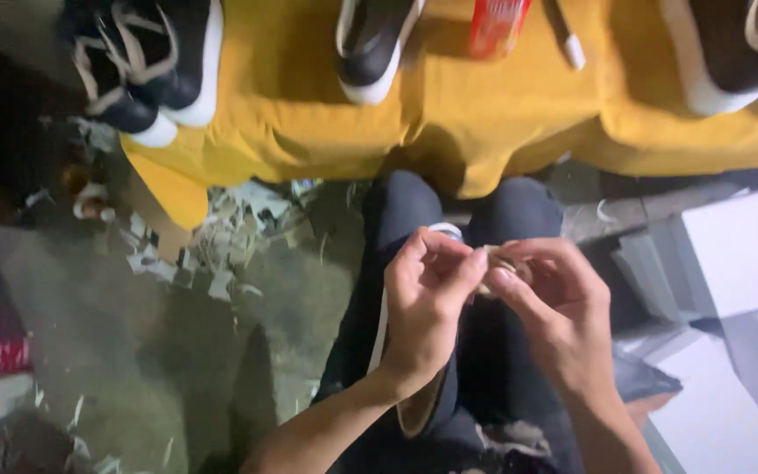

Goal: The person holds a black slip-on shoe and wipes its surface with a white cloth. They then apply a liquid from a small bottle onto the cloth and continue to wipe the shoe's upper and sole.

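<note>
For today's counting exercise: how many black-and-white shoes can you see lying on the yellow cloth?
3 at least: one shoe at the cloth's left end, one near the middle at the top edge, one at the right end. All are cut off by the frame, so more may be hidden.

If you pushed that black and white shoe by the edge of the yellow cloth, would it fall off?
Probably it would tip: the shoe sits near the yellow cloth's drooping edge. It looks fairly light, and its loose laces seem floppy.
</note>
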